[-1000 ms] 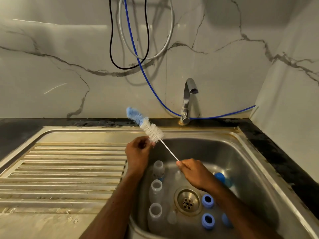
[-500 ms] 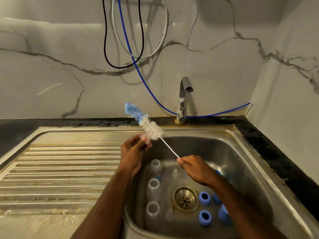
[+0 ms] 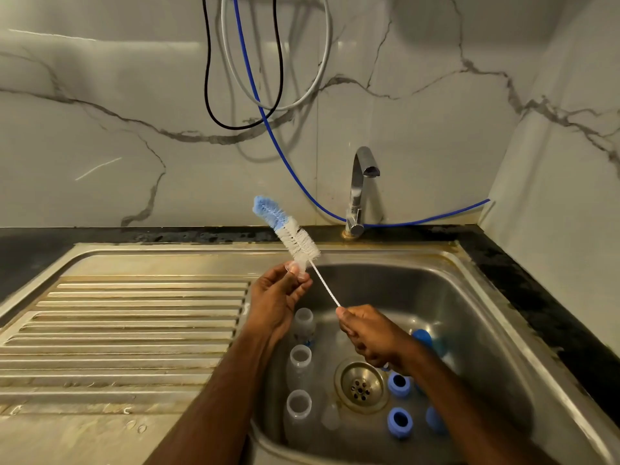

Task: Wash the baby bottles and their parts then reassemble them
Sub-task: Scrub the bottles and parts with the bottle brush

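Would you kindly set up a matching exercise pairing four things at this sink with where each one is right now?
Things:
1. bottle brush
2. clear teat
3. clear bottles
4. blue collars

Places:
A. basin floor, right of the drain
B. pinched in the left hand
C. handle gripped by the right hand
D. basin floor, left of the drain

Pairs: 1-C, 2-B, 3-D, 4-A

I see the ribbed steel draining board point(image 3: 134, 330) left of the steel sink basin point(image 3: 469, 313). In the basin: three clear plastic bottles point(image 3: 299, 364) in a row left of the round metal drain point(image 3: 360, 385), blue screw rings point(image 3: 399, 385) right of it. The chrome tap point(image 3: 360, 189) stands behind the basin, against the marble wall point(image 3: 100, 146).
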